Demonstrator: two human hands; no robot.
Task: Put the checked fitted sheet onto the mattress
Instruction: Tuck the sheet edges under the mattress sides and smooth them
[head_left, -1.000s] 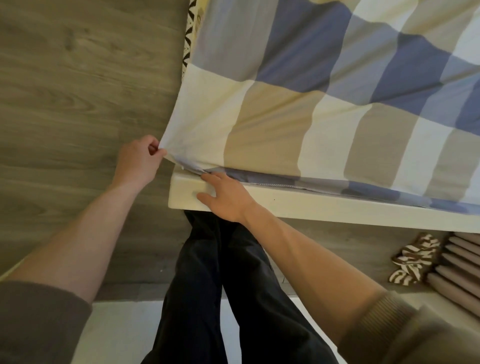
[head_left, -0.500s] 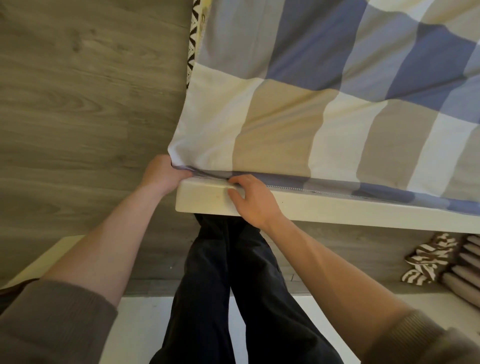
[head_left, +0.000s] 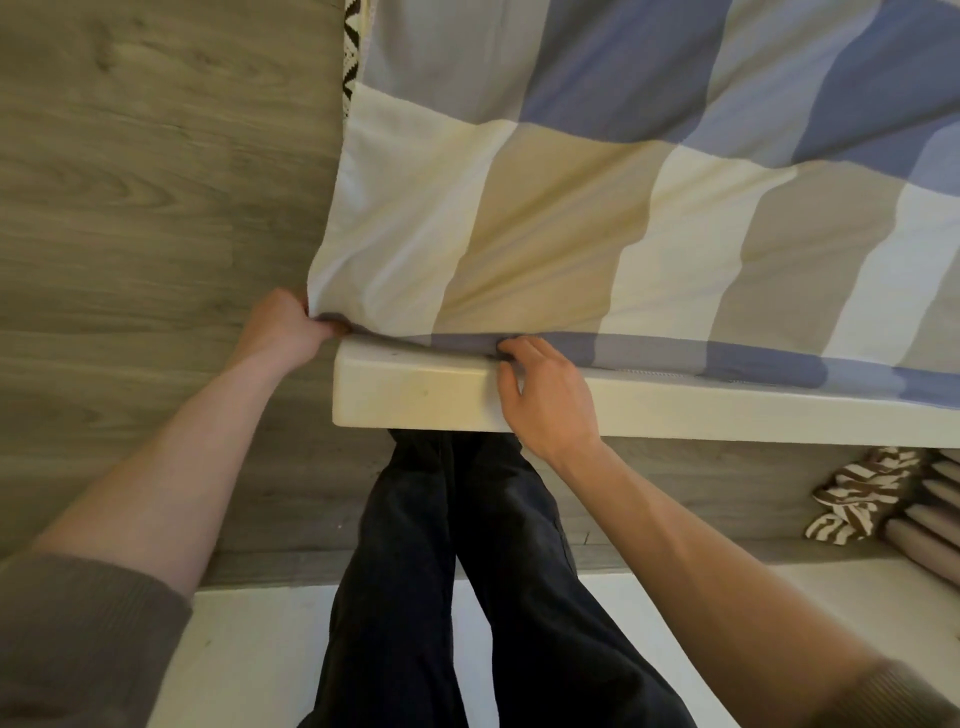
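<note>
The checked fitted sheet, in blue, beige and white squares, covers the top of the mattress, and its blue hem runs along the near edge above the cream bed frame. At the near left corner my left hand is closed on the sheet's corner. My right hand rests on the frame's front, its fingertips curled into the sheet's hem. The mattress itself is hidden under the sheet.
Grey wood-look floor lies to the left of the bed. My legs in dark trousers stand against the frame. A brown-and-white striped cloth and ribbed cushions lie at the lower right. A patterned rug edge shows beside the bed.
My left hand has moved in from beside the sheet's corner to grip it at the frame's corner. My right hand's fingers have curled onto the hem. The view has shifted closer.
</note>
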